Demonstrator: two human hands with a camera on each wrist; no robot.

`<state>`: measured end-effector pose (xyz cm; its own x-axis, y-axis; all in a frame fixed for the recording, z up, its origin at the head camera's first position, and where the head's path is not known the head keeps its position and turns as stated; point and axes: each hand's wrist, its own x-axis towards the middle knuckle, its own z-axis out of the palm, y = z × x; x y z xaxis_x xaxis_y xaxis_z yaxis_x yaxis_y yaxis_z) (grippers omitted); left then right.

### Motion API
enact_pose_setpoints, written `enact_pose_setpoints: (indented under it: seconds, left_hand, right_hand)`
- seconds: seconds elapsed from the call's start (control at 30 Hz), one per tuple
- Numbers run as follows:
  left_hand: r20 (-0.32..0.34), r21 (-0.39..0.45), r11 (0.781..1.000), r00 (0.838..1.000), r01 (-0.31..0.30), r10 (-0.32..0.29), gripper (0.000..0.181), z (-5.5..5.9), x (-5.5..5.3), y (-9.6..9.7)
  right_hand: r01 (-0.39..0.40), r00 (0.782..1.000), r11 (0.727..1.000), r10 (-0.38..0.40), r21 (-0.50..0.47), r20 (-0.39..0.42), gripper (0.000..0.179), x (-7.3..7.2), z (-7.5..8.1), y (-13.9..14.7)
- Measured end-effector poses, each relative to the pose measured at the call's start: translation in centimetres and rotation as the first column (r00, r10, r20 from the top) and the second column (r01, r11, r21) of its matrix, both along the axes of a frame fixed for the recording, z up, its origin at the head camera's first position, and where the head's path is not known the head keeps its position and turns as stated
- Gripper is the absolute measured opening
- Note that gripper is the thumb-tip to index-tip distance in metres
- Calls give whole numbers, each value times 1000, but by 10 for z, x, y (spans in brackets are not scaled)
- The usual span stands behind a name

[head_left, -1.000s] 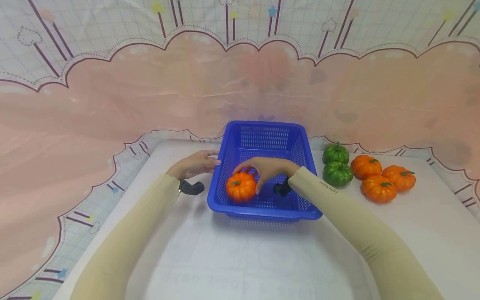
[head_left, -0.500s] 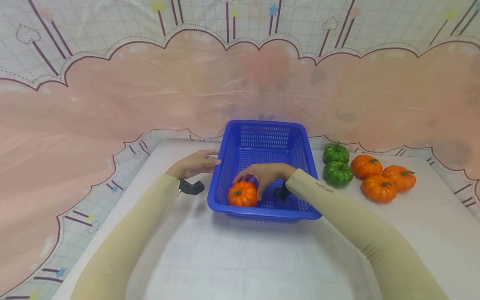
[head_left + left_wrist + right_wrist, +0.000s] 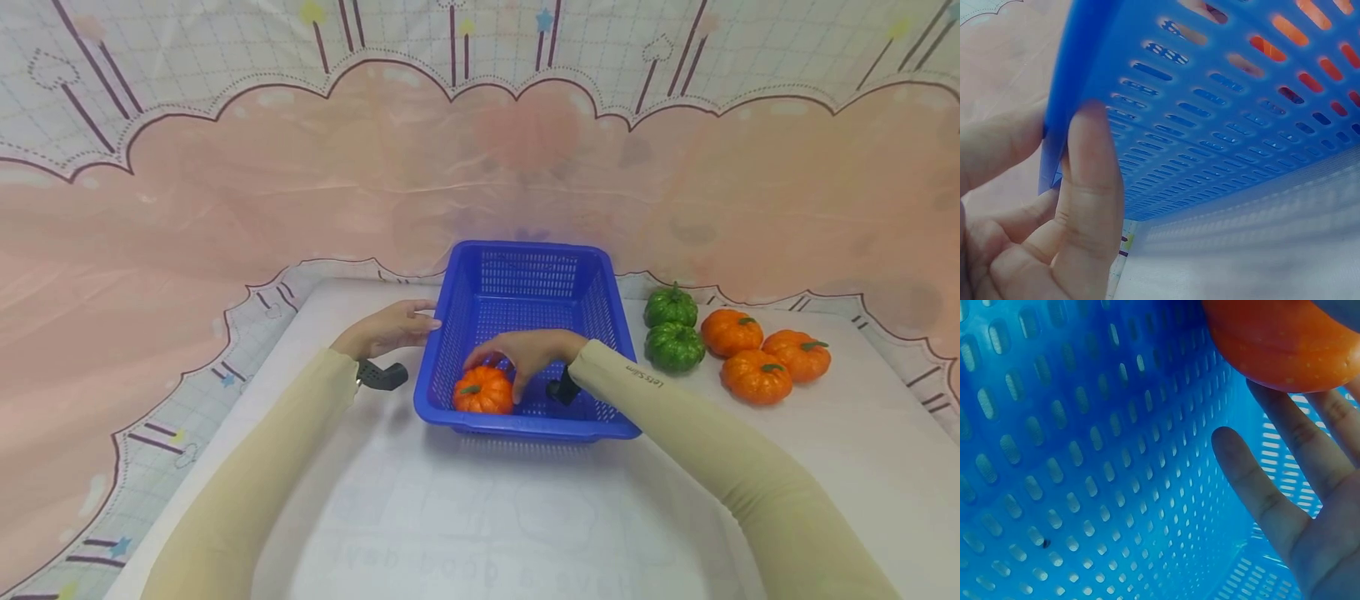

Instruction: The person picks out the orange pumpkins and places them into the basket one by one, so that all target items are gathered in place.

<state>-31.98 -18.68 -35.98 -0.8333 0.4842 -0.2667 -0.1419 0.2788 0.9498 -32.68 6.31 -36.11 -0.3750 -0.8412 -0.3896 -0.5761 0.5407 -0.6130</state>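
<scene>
Where the right hand (image 3: 525, 350) reaches in: its fingers curl over the far and right sides of a glossy, ribbed orange pumpkin (image 3: 482, 392), grasping it in the near left part of the blue basket (image 3: 517, 427); whether it touches the basket's floor, I cannot tell.
Left hand (image 3: 390, 327): fingers pinch the basket's left rim from outside.
Basket: moulded plastic, rectangular, with a smooth lip and rows of rounded slots.
Green pumpkins (image 3: 677, 347): two, squat and shiny, right of the basket, one nearer than the other.
Orange pumpkins (image 3: 757, 377): three, lobed, with green stems, grouped farther right.
Right sleeve (image 3: 690, 425): smooth beige fabric, dark print reading roughly "LetsSlim".
Worktop (image 3: 450, 492): white, with faint reversed lettering at the near side that seems to say "have a good day".
Backdrop (image 3: 375, 167): creased sheeting behind the worktop, printed with pink scallops, grid lines and stars.
</scene>
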Motion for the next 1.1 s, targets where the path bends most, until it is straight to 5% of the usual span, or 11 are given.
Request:
enact_pose_setpoints:
  seconds: [1.1]
  left_hand:
    - [-8, -4, 1000, 1000, 6, -6, 58, -1, 0, -1]
  right_hand:
    - [-8, 998, 999, 11, -35, 61, 73, -6, -7, 5]
